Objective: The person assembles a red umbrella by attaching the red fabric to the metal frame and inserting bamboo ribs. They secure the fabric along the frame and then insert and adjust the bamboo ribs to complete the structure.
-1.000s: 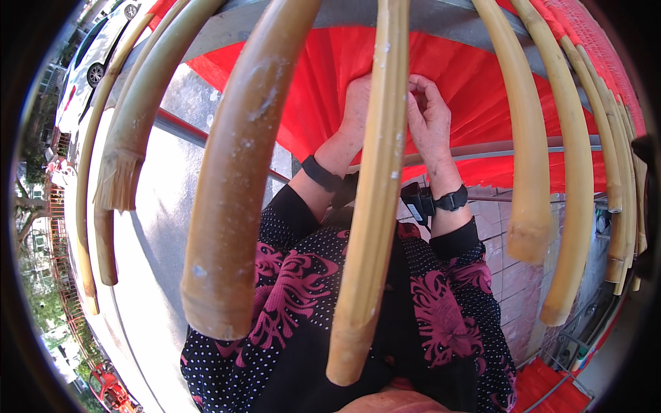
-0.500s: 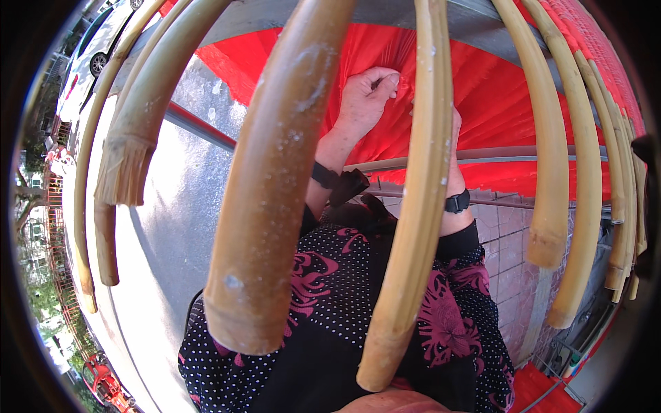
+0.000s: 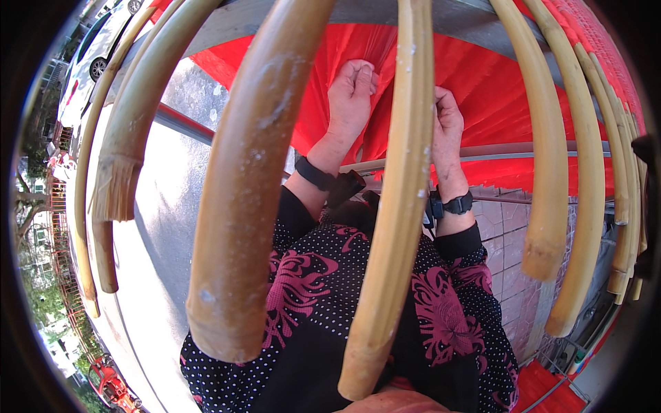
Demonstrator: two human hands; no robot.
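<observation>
My left hand (image 3: 352, 100) is raised before the red gathered cloth (image 3: 496, 103), fingers curled in a pinch. Whatever sits between those fingertips is too small to make out. A short way to the right, my right hand (image 3: 449, 124) is also closed, thumb and fingers together. A pale bamboo pole (image 3: 403, 172) crosses in front of its fingertips and hides what they grip, if anything. Folds of the cloth fan out from the top between the hands. Both wrists carry black bands.
A thick bamboo pole (image 3: 255, 193) hangs close on the left, with several more to either side. A grey curved bar (image 3: 475, 45) runs above the cloth, and a thin metal rail (image 3: 499, 151) crosses it lower down. Paving tiles (image 3: 506, 255) lie at the right, a parked car (image 3: 96, 58) far left.
My hands have moved apart: the right has come right, out from behind the pale pole, and the left has shifted slightly left. The near poles appear further left in view.
</observation>
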